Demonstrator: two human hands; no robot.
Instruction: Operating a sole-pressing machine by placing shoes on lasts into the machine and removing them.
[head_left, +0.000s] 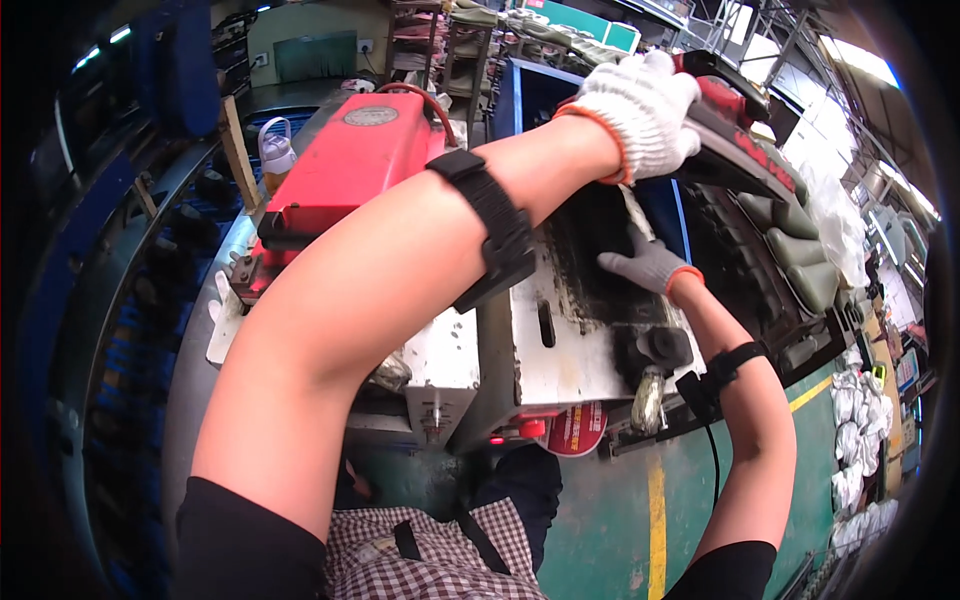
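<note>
My left hand (640, 112), in a white knit glove with an orange cuff, reaches across to the far right. Its fingers curl at the end of a long red-and-black machine part (735, 150); the fingertips are partly hidden. Lower down, my right hand (652, 264), in a greyish glove with an orange cuff, lies open on a dark, worn surface (590, 235), thumb stretched out to the left. A pale strip (636, 210) runs from near its fingers up toward the left hand. Black straps circle both forearms.
A red machine housing (350, 150) stands left, beside a clear bottle (276, 150). A black knob (664, 347) sits at the bench's near edge, above a wrapped bundle (649, 402). Grey-green boot-like pieces (805, 265) lie right. Blue panels (512, 95) border the dark surface.
</note>
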